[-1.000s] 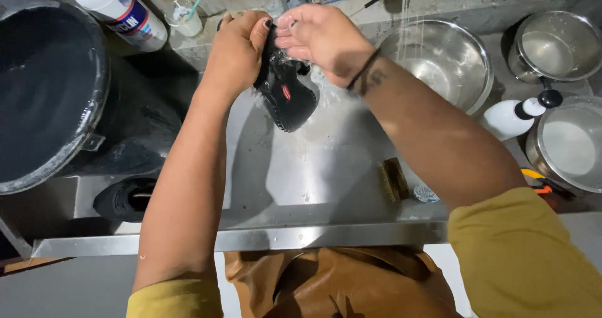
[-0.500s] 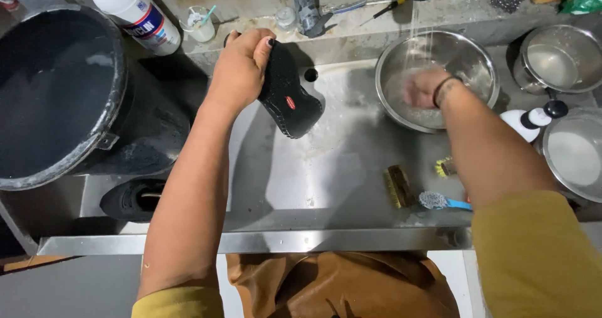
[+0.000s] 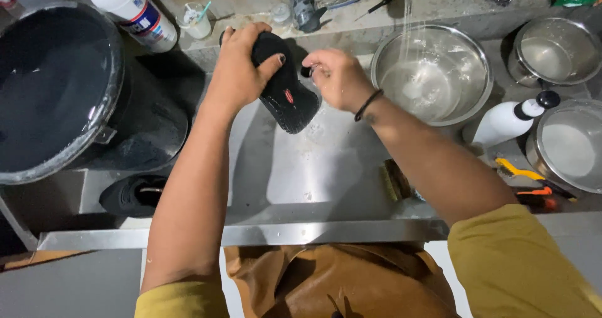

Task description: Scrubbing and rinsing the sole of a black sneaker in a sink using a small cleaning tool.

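The black shoe (image 3: 285, 86), gripped sole-up by the left hand (image 3: 241, 64) over the wet steel sink (image 3: 326, 167), seems mid-wash, the right hand (image 3: 335, 76) curled loosely at its heel, while a second shoe (image 3: 135, 194) waits low at the left.

Black shoe (image 3: 285, 89) — wet, sole up.

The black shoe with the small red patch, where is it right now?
In the head view the black shoe with the small red patch is gripped by the left hand above the steel sink, left of the water-filled metal bowl.
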